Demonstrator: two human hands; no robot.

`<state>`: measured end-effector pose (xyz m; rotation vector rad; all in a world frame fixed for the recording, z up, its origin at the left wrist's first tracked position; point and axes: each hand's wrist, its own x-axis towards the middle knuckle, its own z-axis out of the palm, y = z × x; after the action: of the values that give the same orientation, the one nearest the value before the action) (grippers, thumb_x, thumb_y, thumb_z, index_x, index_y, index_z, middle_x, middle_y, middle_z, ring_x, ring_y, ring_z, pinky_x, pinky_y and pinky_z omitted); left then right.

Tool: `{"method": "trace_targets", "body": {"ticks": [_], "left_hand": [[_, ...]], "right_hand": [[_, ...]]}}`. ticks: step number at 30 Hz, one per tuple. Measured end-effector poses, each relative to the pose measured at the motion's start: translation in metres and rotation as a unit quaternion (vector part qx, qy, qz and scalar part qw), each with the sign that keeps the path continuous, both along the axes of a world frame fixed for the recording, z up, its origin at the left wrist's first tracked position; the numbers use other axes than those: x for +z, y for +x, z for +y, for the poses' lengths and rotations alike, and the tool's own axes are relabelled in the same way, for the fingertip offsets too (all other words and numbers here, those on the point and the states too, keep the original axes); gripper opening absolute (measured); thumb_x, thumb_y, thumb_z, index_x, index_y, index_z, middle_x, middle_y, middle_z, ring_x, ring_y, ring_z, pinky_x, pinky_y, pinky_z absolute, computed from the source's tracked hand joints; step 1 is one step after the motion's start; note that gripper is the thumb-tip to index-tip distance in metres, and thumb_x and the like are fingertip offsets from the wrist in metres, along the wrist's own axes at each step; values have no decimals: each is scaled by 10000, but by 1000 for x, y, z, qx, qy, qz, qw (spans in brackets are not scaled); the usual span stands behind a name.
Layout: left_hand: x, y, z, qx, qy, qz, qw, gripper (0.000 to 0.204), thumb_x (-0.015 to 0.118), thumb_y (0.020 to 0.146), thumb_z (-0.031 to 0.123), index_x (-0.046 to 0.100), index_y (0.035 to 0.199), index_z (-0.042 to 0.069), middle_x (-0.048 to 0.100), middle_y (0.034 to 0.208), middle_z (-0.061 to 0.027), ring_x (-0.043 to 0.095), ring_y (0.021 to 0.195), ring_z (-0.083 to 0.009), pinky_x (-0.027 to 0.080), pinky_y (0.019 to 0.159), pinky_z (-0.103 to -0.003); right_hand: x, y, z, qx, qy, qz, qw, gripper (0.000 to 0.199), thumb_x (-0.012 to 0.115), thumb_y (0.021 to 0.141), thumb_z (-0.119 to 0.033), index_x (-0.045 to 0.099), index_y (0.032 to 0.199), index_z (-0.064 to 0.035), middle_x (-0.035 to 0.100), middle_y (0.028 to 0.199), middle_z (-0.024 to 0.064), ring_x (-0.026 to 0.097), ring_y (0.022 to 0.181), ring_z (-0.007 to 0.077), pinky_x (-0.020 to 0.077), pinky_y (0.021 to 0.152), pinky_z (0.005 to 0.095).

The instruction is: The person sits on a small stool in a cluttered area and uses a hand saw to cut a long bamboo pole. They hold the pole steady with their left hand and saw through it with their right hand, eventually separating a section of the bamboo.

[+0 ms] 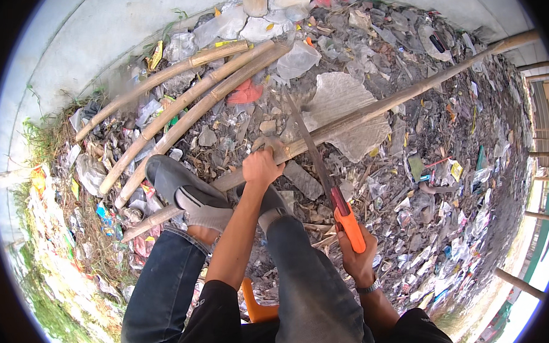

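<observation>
A long bamboo pole (400,97) runs slantwise from the upper right down to the lower left. My left hand (262,167) is closed round it near the middle. In my right hand (359,260) is a handsaw (318,160), gripped by its orange handle. The saw's blade lies across the pole just right of my left hand and points away from me. My grey left shoe (180,182) covers part of the pole's lower stretch, and the other shoe (270,203) is beside it. Whether the blade has cut into the bamboo is too small to tell.
Several cut bamboo lengths (186,105) lie side by side at the upper left. A flat broken slab (348,116) rests beneath the pole. Plastic litter and stones cover the ground up to a pale wall (121,28). Part of an orange seat (257,304) shows between my legs.
</observation>
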<state>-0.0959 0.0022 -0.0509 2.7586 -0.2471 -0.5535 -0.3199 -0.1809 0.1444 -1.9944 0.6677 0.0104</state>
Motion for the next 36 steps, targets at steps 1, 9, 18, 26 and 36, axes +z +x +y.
{"method": "trace_targets", "body": {"ticks": [1,9,18,26,36], "left_hand": [[4,2,-5,9,6,21,1000,594,842,700,531,726,1063,75,770,887,-174,762,894,-380,603,795,-476],[11,9,0,38,-16,54,998,635,808,690,556,783,1111,82,788,996,-177,763,943,-366,603,865,-455],[14,8,0,14,-17,57,998,471,775,733,385,791,1069,56,772,1015,-224,760,955,-384,612,861,-464],[-2,-2,-5,37,-11,40,998,418,756,747,361,774,1044,68,772,972,-210,759,937,-381,611,843,-474],[0,3,-7,10,-12,48,999,389,729,749,300,762,1047,53,777,954,-213,761,916,-396,613,827,-485]], "right_hand": [[6,-1,-3,16,-13,13,1000,207,753,942,-173,694,969,23,665,692,122,636,586,172,503,584,336],[44,8,-5,77,-49,75,993,195,744,922,-162,656,920,12,647,680,174,651,555,299,504,570,377],[76,-29,-5,75,-55,115,989,164,732,904,-128,654,921,15,650,668,162,687,572,266,515,572,374],[14,31,8,86,-71,31,993,136,714,865,-100,665,912,18,633,651,142,648,546,246,508,568,362],[25,-47,-7,42,-62,67,995,119,735,828,-69,698,902,16,652,650,115,660,550,176,533,573,329]]}}
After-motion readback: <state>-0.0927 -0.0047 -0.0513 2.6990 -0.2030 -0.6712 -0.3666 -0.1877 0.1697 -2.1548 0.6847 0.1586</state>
